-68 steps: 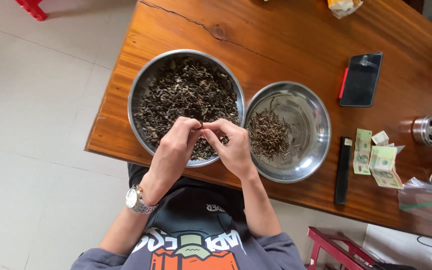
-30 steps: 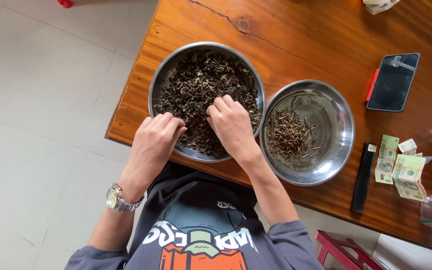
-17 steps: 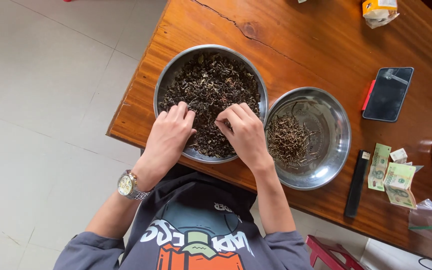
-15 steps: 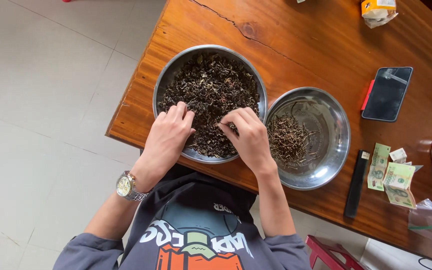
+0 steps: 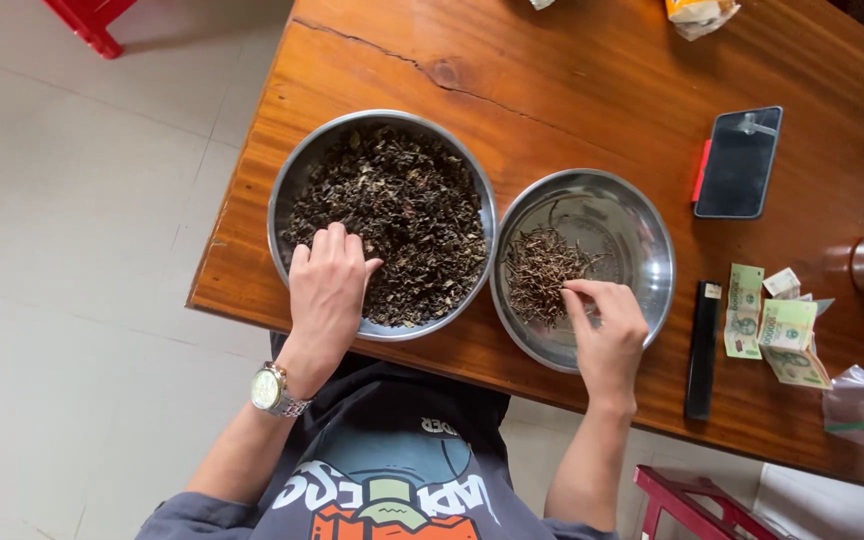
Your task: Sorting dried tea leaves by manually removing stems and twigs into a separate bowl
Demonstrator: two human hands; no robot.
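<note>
Left hand lying palm-down, fingers loosely spread, on dried leaves in the large steel bowl at frame centre. Right hand over the smaller bowl just right, fingertips pinched beside the stems; whether anything is pinched, impossible to tell.

Large round steel bowl: heaped with dark dried leaves, upright on surface | smaller round steel bowl: small brown stem pile, touching it, right.
</note>
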